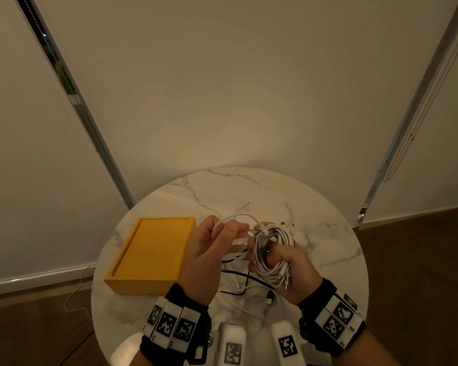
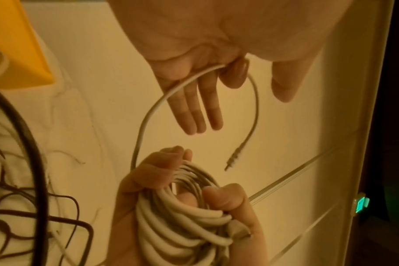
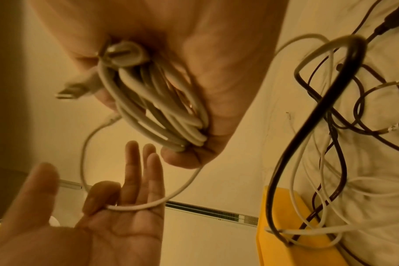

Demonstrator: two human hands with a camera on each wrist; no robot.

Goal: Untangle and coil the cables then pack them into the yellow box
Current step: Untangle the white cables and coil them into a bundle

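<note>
- Your right hand (image 1: pixel 288 268) keeps a firm grip on the coiled white cable (image 1: pixel 274 253), fingers curled through the loops.
- Your left hand (image 1: pixel 209 249) holds that cable's loose end (image 2: pixel 237 153), index finger hooked over it, the other fingers straight.
- Both hands hover over the marble tabletop (image 1: pixel 328 247), close together.
- A tangle of black and white cables (image 1: pixel 243 286) lies on the tabletop under your hands.
- The yellow box (image 1: pixel 151 254) sits on the tabletop just left of your left hand, with no cable inside.
</note>
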